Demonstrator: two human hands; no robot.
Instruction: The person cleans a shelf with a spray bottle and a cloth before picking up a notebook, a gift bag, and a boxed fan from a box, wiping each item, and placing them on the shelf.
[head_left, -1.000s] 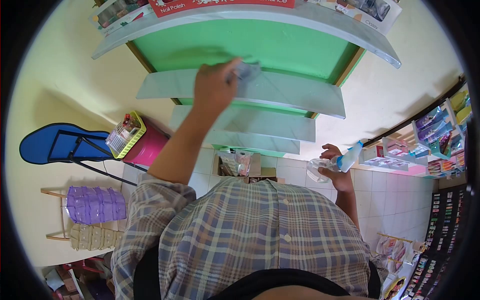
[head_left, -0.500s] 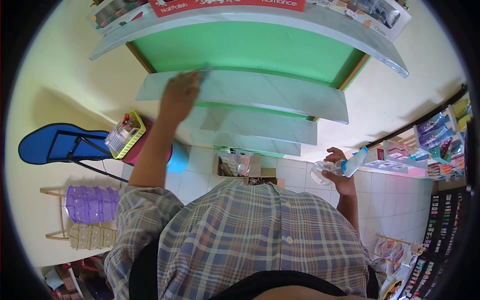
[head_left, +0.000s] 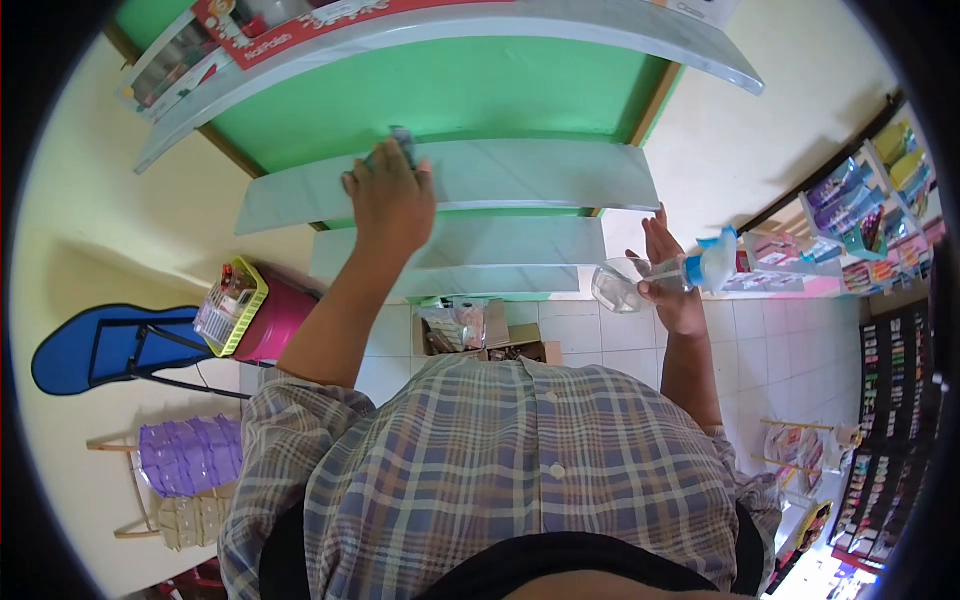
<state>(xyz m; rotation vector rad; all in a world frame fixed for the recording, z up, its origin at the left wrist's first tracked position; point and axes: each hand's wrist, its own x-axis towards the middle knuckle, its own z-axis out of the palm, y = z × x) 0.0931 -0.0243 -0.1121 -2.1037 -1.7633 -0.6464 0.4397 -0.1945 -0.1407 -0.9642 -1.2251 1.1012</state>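
My left hand (head_left: 388, 208) lies over a dark grey cloth (head_left: 402, 136), pressing it on the marble-patterned shelf (head_left: 535, 172). Part of the cloth sticks out past the fingers; the rest is under the palm. On the right, my right hand (head_left: 678, 300) holds a clear spray bottle (head_left: 618, 284) with a blue and white spray head. The bottle is tilted on its side, with the thumb across it and the other fingers stretched upward near the shelf's right end.
Nail polish boxes (head_left: 290, 35) stand on the upper shelf (head_left: 450, 30). Lower shelves (head_left: 480, 240) sit beneath. Open cartons (head_left: 495, 325) are on the tiled floor. At left are a pink bin (head_left: 272, 318) topped by a yellow basket (head_left: 250, 315) and a folded blue board (head_left: 110, 350).
My left hand has moved right along the shelf with the cloth, its fingers now flatter. My right hand has risen with the spray bottle and its fingers have straightened. The view has shifted.
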